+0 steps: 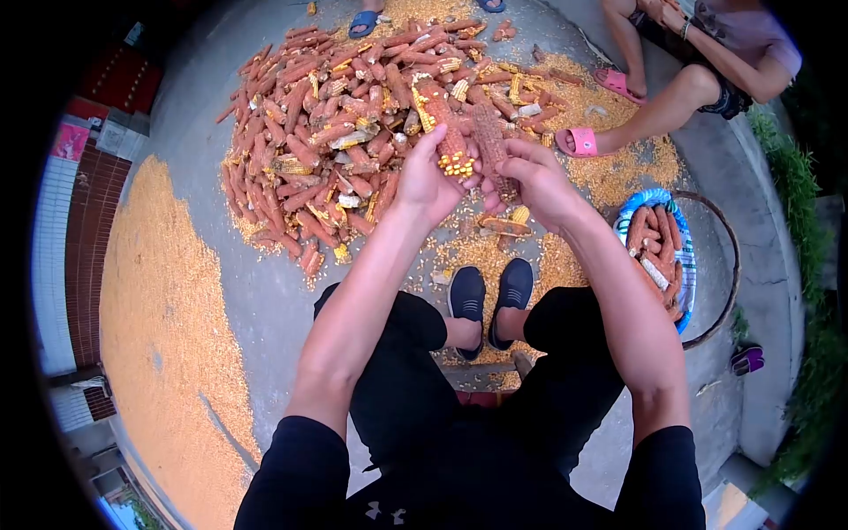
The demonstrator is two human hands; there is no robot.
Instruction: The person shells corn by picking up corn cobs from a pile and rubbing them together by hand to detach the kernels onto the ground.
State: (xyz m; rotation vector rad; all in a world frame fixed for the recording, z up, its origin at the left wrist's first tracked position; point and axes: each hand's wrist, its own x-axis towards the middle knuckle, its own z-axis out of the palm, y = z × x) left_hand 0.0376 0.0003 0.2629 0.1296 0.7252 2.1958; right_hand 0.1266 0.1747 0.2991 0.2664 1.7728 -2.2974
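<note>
My left hand (430,181) is closed around a corn cob (444,124) that is mostly stripped red, with yellow kernels left at its lower end and along its left side. In my right hand (535,181) is a bare reddish corncob (491,146), gripped with the thumb on top. The two cobs are side by side, touching or nearly so. Below them on the ground lie a partly stripped cob (505,227) and loose kernels (459,252). Just beyond my hands rises a large pile of corncobs (300,132), some with patches of yellow kernels.
A basket (689,265) with a blue-and-white lining and a curved handle holds cobs at my right. Another person (707,79) in pink sandals sits at the upper right. Blue slippers (363,24) show at the top. Kernels are spread (168,327) on the left. One purple shoe (747,359) lies right.
</note>
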